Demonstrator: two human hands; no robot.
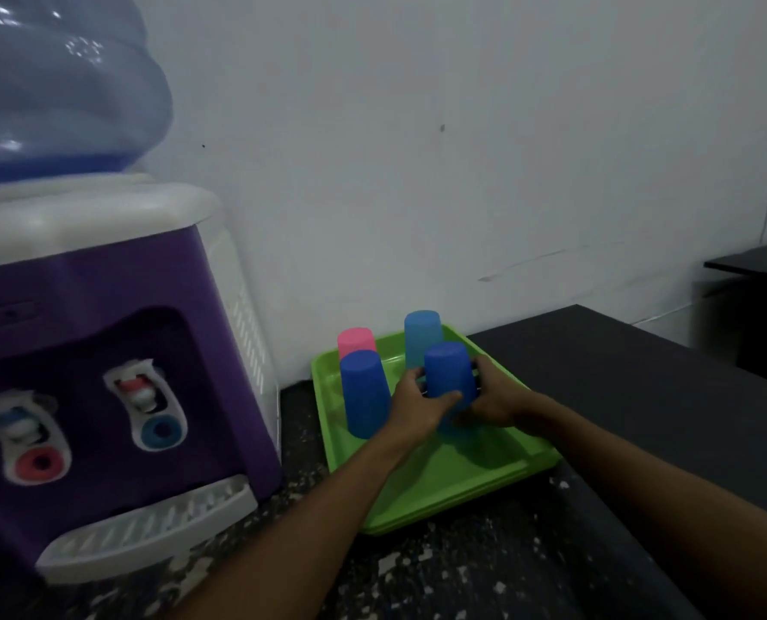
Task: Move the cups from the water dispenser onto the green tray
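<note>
Left hand (413, 407) and right hand (491, 402) both clasp the dark blue cup (449, 373), mouth down, steadying it from either side over the green tray (453, 476) so it lands upright. Three more upturned cups already stand there; the water dispenser (104, 373) ledge is bare, so this looks like the last one

A plain break corner of an office or shared room is suggested. A purple-and-white water dispenser (118, 378) topped by a large blue bottle (59, 82) is set on a dark, speckled tabletop (462, 575) against a bare white wall (417, 149). Another dark desk-like surface (757, 261) is seen at the far right.
</note>
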